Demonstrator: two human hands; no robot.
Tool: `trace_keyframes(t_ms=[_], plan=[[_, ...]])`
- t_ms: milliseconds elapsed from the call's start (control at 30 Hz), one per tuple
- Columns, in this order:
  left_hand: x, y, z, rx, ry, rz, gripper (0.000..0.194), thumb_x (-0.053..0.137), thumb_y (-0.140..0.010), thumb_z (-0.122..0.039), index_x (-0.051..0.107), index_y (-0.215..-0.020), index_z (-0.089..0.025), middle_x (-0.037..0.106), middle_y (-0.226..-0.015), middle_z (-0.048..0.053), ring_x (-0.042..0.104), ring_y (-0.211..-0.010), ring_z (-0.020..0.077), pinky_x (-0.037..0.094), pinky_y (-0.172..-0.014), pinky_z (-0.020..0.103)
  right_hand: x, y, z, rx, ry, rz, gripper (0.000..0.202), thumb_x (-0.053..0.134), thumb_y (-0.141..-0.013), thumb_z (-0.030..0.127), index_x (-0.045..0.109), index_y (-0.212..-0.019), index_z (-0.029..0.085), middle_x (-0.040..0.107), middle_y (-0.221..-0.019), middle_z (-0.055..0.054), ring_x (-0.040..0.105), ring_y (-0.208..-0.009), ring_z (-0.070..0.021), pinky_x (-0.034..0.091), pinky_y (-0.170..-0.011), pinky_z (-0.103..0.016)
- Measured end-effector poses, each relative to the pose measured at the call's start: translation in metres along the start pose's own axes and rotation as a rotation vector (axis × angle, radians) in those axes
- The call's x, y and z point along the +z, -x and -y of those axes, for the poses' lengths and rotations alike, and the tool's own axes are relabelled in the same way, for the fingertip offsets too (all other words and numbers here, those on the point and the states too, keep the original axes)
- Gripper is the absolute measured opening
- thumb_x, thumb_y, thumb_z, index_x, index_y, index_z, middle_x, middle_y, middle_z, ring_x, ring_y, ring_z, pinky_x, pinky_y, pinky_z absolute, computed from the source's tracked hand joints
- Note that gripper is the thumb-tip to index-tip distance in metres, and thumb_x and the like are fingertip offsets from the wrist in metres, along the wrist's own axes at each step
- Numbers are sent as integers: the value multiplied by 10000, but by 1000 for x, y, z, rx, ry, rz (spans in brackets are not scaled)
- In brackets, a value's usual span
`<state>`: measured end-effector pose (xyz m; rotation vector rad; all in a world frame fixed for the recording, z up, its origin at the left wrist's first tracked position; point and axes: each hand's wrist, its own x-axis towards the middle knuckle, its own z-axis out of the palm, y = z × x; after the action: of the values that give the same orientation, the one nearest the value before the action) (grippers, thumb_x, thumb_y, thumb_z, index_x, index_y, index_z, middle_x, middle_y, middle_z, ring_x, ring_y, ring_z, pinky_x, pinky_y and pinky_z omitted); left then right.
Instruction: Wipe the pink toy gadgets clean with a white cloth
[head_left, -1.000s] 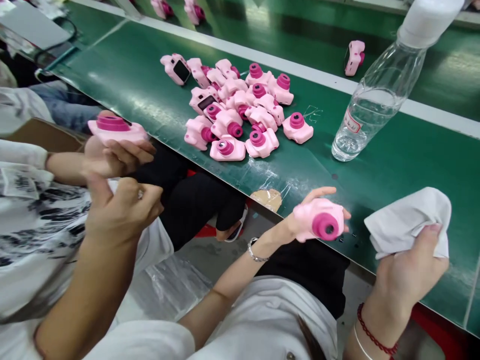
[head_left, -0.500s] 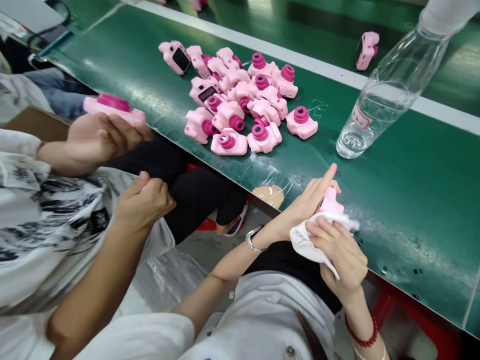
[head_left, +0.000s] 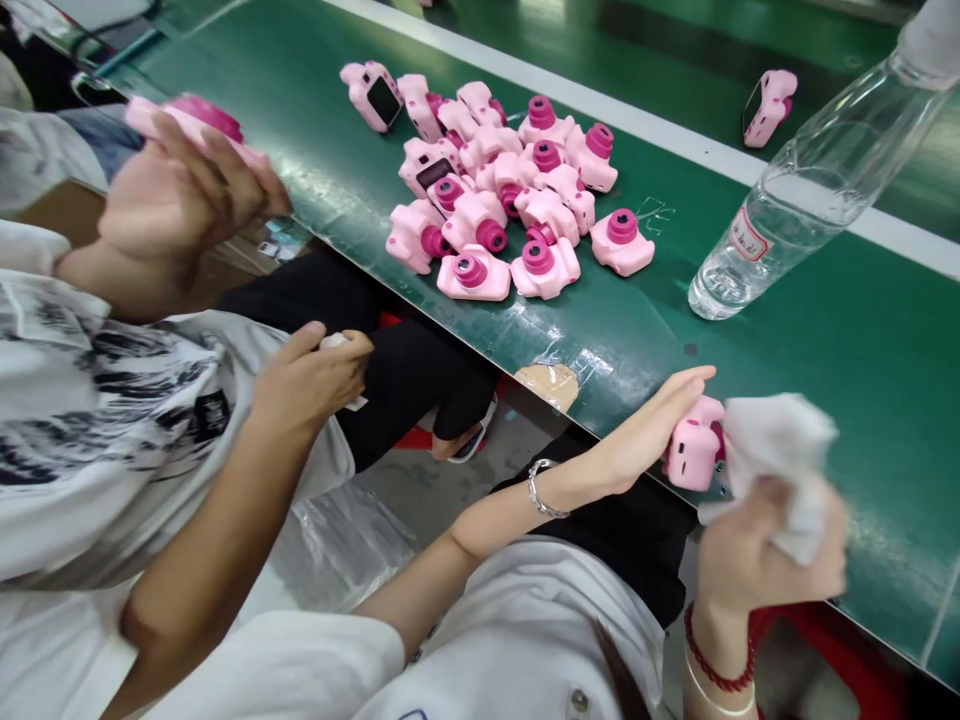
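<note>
At the lower right of the frame, a left hand (head_left: 651, 430) holds a pink camera (head_left: 693, 452) side-on at the edge of a green worktop (head_left: 862, 365), its grip closed on the toy-like body; one digit points straight out, the others mostly hidden. Only a sliver of magenta lens shows. Just beside it, the right hand (head_left: 754, 565), blurred, has its grip clamped on a white cloth (head_left: 776, 435); whether cloth and lens touch cannot be told.

A cluster of matching cameras (head_left: 478, 218) fills the upper centre, several partly covering one another. The slanting clear bottle (head_left: 802, 205) at upper right, part filled, is cut off at its top; the writing on its red-bordered label is illegible. Beyond a pale strip (head_left: 660, 139) stands a lone camera (head_left: 769, 107). A tan patch (head_left: 551, 383) marks the near edge. At left, a co-worker's hand (head_left: 176, 190) supports another camera (head_left: 206, 115). Below lie grey floor (head_left: 472, 500) and clear plastic sheeting (head_left: 345, 540).
</note>
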<state>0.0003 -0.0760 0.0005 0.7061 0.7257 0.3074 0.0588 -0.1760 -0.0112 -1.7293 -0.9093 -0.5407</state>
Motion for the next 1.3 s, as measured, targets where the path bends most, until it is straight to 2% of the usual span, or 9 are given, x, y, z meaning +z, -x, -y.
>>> trace_keyframes(t_ms=[100, 200, 267, 467, 600, 700, 833, 1100, 1300], plan=[[5, 1, -11, -144, 164, -65, 377, 482, -1011, -294, 640, -1327, -165, 677, -960, 0, 596, -907, 135, 446, -857, 252, -2, 0, 4, -426, -65, 367, 280, 597, -880, 3, 711, -1080, 161, 771, -1091, -66, 677, -1188, -252, 566, -1012, -348], [1, 0, -16, -189, 284, -118, 356, 477, -1023, -333, 675, -1262, -160, 644, -837, -23, 586, -772, 83, 446, -765, 218, -11, 5, 0, -455, -202, 518, 293, 555, -896, -15, 699, -1091, 150, 766, -1108, -72, 656, -1221, -232, 565, -1019, -351], [-6, -2, -14, -162, 327, -86, 321, 540, -991, -360, 697, -1172, -146, 625, -786, -13, 577, -683, 73, 451, -668, 198, -16, 10, -4, -274, -293, 459, 268, 552, -916, 31, 713, -1081, 169, 772, -1085, -57, 711, -1118, -225, 607, -932, -349], [-22, -5, -8, -192, 466, 173, 306, 528, -944, -375, 688, -1022, -127, 608, -780, 14, 551, -567, 97, 335, -418, 190, -8, 2, -10, 658, -137, -199, 132, 679, -898, 299, 761, -926, 200, 743, -839, -27, 731, -828, -223, 586, -748, -336], [-21, -3, -7, -194, 479, 171, 292, 538, -922, -372, 688, -981, -129, 614, -754, 9, 559, -555, 98, 331, -406, 182, 0, 1, -1, 526, 53, -77, 201, 660, -911, 369, 741, -903, 185, 678, -735, -10, 682, -723, -191, 537, -690, -304], [-18, -3, -8, -174, 435, 97, 296, 514, -922, -381, 691, -959, -147, 624, -733, 10, 552, -523, 105, 347, -408, 199, 6, 11, 7, 209, 26, 183, 201, 589, -959, 269, 722, -1076, 174, 765, -973, -58, 742, -906, -207, 575, -804, -308], [-17, -2, -11, -45, 391, 3, 249, 544, -895, -340, 687, -869, -138, 602, -726, 5, 562, -598, 95, 443, -545, 201, 3, 18, 8, -58, 13, 256, 252, 537, -964, 151, 682, -1169, 174, 764, -1110, -73, 731, -1058, -225, 569, -942, -363], [-13, -4, -8, 294, -164, -148, 258, 589, -923, -393, 625, -1075, -187, 562, -1160, 56, 589, -872, 113, 517, -680, 201, 1, 17, 8, 371, 149, -122, 247, 643, -912, 408, 730, -868, 181, 676, -705, -37, 616, -618, -178, 463, -575, -293], [-29, -3, 3, 457, -676, 126, 894, 795, -781, -416, 327, -1533, -297, 279, -1608, 122, 495, -1356, 292, 594, -929, 364, 22, 4, -9, 541, -16, 59, 295, 622, -889, 444, 725, -900, 168, 675, -776, -43, 629, -706, -183, 486, -668, -304]])
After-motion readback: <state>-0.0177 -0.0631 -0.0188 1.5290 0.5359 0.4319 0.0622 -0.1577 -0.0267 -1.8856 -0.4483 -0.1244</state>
